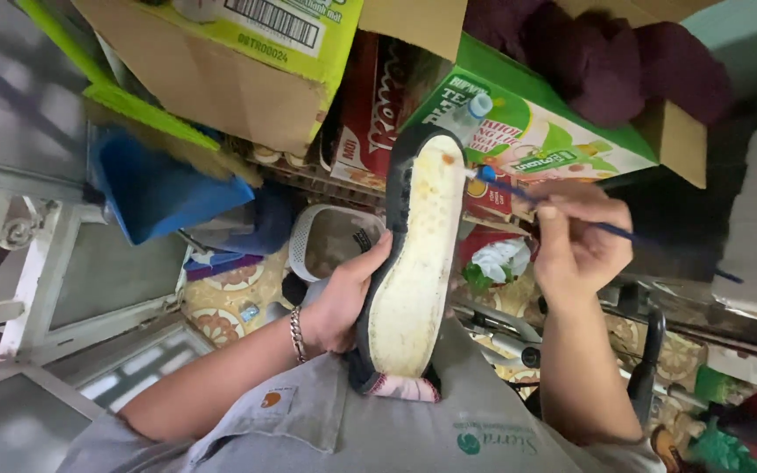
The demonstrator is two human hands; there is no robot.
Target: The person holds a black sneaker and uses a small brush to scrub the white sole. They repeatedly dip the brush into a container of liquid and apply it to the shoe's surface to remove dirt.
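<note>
Left hand (343, 302) fingers clasp dark shoe (413, 263), its pale sole yellow-stained; right hand (576, 241) fingers pinch blue brush (562, 210).

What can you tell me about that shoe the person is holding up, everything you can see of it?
The shoe is held sole-up, toe pointing away from the person. Its sole looks like pale, yellowed rubber with brownish stains; the upper is dark fabric, with a pink edge at the heel. The left hand grips its side, thumb on the rim. The right hand holds a thin blue brush, whose tip meets the sole's edge near the toe. The heel rests by the grey shirt.
</note>
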